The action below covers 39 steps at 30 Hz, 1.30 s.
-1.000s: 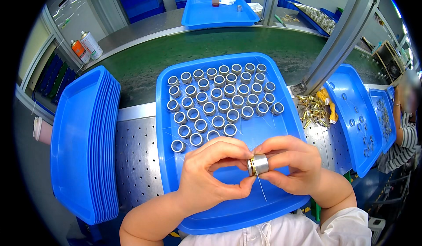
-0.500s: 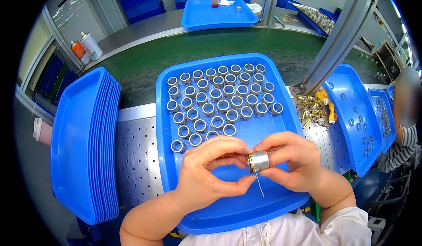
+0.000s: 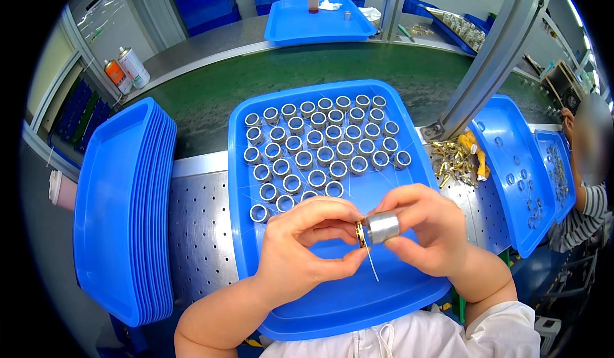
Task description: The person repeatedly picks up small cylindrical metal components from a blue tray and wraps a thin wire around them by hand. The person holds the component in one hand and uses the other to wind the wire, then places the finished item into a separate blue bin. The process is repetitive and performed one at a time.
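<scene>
Above the blue tray (image 3: 358,307), our left fingers (image 3: 326,212) pinch a gold ring (image 3: 361,234); our right fingers (image 3: 409,198) grip a silver sleeve (image 3: 384,227) close beside it. We seem mid-positioning, which calls for steady alignment.

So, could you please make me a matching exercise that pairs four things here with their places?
Things
1. gold ring
2. cylinder
3. cup
4. yellow cloth

Places
a. left of the tray stack
b. in the right hand
c. beside the brass pieces
d. in the left hand

Pairs
1-d, 2-b, 3-a, 4-c
</scene>
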### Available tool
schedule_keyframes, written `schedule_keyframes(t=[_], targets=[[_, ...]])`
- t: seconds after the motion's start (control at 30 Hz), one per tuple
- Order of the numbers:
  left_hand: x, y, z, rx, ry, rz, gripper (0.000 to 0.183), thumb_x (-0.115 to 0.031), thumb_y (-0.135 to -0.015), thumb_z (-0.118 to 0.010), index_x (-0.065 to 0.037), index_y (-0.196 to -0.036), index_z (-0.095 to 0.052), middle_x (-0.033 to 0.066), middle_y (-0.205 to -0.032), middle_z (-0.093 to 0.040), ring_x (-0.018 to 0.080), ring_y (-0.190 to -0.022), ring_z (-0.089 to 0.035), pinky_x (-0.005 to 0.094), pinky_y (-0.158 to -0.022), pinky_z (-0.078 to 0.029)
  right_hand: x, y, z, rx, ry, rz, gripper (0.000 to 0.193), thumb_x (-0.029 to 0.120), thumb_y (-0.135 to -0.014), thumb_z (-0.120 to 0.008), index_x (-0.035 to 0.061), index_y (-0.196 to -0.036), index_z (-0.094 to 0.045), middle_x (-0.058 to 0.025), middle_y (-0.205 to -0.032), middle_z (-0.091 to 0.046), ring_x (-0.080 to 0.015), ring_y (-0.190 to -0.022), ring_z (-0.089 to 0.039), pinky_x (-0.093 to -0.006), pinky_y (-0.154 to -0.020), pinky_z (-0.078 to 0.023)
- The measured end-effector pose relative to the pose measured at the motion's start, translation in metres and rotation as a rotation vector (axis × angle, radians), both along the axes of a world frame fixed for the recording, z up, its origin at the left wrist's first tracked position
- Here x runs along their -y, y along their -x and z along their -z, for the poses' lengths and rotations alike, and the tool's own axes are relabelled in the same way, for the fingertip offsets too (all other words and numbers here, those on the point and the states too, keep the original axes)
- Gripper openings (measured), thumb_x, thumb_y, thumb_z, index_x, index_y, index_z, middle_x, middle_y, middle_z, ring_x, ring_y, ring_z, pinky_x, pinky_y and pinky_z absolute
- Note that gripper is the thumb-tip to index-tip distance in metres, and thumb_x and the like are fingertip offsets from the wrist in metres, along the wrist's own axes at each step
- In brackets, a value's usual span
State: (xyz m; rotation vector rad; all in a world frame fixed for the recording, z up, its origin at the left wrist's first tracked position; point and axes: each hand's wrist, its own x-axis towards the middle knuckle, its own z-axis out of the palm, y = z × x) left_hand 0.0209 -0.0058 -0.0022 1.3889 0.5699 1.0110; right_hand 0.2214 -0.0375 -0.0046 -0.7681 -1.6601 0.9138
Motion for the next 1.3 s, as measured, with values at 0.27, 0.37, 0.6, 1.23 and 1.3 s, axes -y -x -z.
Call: schedule_keyframes(t=[0.27,0.37,0.6,1.23,1.3], targets=[[-0.002,0.002,0.001,-0.164,-0.242,-0.139,0.043,0.013,-0.059,-0.072,0.005,-0.099,-0.06,0.0135,-0.101,-0.058,0.0171,-0.087,-0.063,0.0289,-0.078,-0.056,-0.012,-0.012,-0.01,-0.532,0.702,-0.176,0.016,0.005,-0.084,-0.058,0.006,-0.096,-0.048,-0.0128,-0.098,-0.056,-0.0229,-0.088,-0.06,-0.0349,-0.073,-0.05],[-0.001,0.001,0.002,-0.247,-0.447,-0.237,0.043,0.011,-0.059,-0.074,0.003,-0.099,-0.062,0.0118,-0.097,-0.06,0.0152,-0.082,-0.063,0.0268,-0.074,-0.056,-0.01,-0.011,-0.012,-0.179,0.626,-0.219,0.02,0.008,-0.083,-0.062,0.0058,-0.1,-0.051,-0.007,-0.09,-0.056,-0.0149,-0.083,-0.057,-0.029,-0.071,-0.047],[-0.001,-0.001,-0.002,-0.357,-0.542,-0.295,0.033,0.003,-0.059,-0.077,-0.001,-0.09,-0.065,0.0086,-0.089,-0.064,0.0139,-0.069,-0.063,0.0244,-0.063,-0.054,-0.005,-0.02,-0.036,0.351,0.29,-0.034,0.027,0.013,-0.078,-0.069,0.0056,-0.102,-0.059,-0.002,-0.077,-0.059,-0.0098,-0.075,-0.057,-0.0259,-0.07,-0.045],[0.019,-0.001,-0.014,-0.534,-0.804,-0.256,0.053,-0.002,-0.046,-0.078,-0.001,-0.096,-0.062,0.0109,-0.095,-0.06,0.0189,-0.075,-0.06,0.027,-0.063,-0.051,0.06,-0.104,-0.026,0.182,0.16,0.623,0.016,0.012,-0.076,-0.068,0.0029,-0.088,-0.066,-0.004,-0.084,-0.065,-0.0106,-0.076,-0.059,-0.0253,-0.069,-0.048],[0.027,0.01,-0.024,-0.596,-0.793,-0.245,0.049,0.003,-0.046,-0.071,0.0,-0.095,-0.06,0.0107,-0.095,-0.059,0.0189,-0.078,-0.058,0.0281,-0.067,-0.048,0.062,-0.149,-0.027,0.47,0.113,0.949,0.016,0.013,-0.075,-0.067,0.0053,-0.089,-0.067,-0.0082,-0.081,-0.066,-0.0175,-0.074,-0.063,-0.0291,-0.07,-0.05]])
